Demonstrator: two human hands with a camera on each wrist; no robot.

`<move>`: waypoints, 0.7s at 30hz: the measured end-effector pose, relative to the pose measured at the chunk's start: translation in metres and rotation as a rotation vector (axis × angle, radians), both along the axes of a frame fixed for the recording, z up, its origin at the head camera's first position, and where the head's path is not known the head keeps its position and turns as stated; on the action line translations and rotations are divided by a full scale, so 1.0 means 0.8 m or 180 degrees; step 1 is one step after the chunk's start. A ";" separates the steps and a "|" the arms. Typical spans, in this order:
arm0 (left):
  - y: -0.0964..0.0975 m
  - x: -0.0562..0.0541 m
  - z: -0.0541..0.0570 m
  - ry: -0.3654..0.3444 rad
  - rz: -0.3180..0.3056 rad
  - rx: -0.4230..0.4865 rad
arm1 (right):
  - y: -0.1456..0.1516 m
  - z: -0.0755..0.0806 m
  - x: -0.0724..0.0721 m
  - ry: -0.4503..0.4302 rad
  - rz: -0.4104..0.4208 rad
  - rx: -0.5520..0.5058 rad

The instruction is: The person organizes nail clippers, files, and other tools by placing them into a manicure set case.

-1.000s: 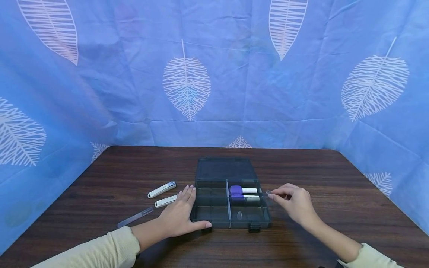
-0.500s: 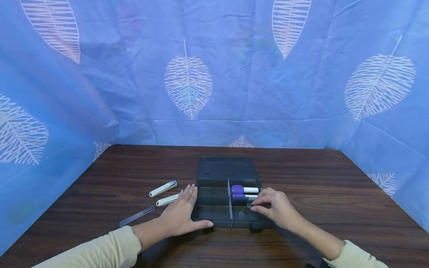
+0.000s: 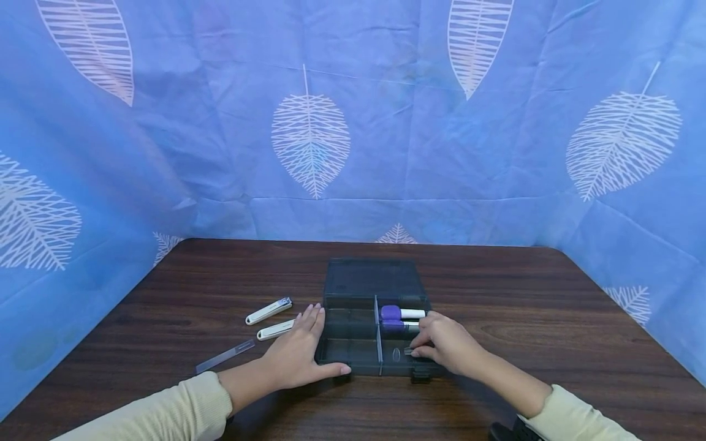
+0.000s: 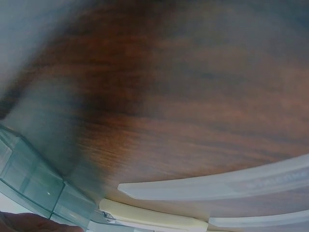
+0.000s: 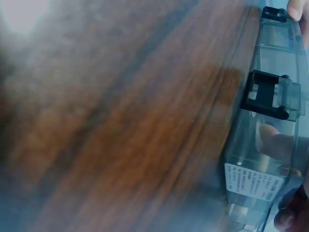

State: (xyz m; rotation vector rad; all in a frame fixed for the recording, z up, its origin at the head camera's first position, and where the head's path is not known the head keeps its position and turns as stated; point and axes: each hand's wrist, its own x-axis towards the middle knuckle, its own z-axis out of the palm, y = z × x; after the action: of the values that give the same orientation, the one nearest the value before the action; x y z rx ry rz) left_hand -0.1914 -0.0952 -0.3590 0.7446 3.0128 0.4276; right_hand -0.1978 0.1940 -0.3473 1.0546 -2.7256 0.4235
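A dark see-through divided box (image 3: 349, 351) stands with its lid (image 3: 371, 277) raised. My left hand (image 3: 295, 355) rests on its left edge, fingers straight and thumb at the front. Inside the front right compartment my right hand (image 3: 449, 346) pinches a small clear piece (image 3: 407, 351), like a false nail tip. Just left of it lies a similar clear oval piece (image 3: 396, 354). Behind them, two purple nail polish bottles (image 3: 390, 313) with white caps lie side by side. Through the box wall in the right wrist view, a fingertip (image 5: 270, 135) of my right hand shows.
Left of the box lie two white nail clippers (image 3: 268, 311), one partly behind my left hand. A narrow clear strip (image 3: 225, 356) lies nearer me. Two black latches (image 5: 265, 94) stick out from the box front. A leaf-patterned blue cloth (image 3: 220, 122) surrounds the wooden table (image 3: 524, 294).
My right hand has moved left from beside the box, over its right wall and down into the front right compartment, with the clear piece. The left hand stays on the box.
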 end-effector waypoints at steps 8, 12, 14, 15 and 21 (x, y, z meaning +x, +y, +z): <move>0.000 0.000 -0.001 -0.0031 0.0004 0.0017 | -0.001 0.004 -0.001 -0.0062 0.0014 0.0163; 0.001 0.000 0.001 -0.0038 -0.0007 0.0024 | 0.001 0.007 0.000 -0.0012 -0.0038 -0.0122; 0.001 0.001 0.002 -0.0039 -0.0010 0.0023 | 0.002 0.007 0.000 0.0156 -0.0150 -0.0344; 0.001 0.001 0.002 -0.0042 -0.0010 0.0021 | 0.002 0.008 0.001 0.0245 -0.0218 -0.0440; 0.000 0.002 0.002 -0.0056 -0.0009 0.0051 | 0.014 0.009 0.005 0.0207 -0.0484 -0.0633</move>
State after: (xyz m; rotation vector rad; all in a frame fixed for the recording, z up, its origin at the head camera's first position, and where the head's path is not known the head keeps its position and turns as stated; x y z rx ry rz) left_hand -0.1900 -0.0951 -0.3574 0.7417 2.9951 0.4562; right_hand -0.1938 0.2052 -0.3404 0.7906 -2.6177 0.6084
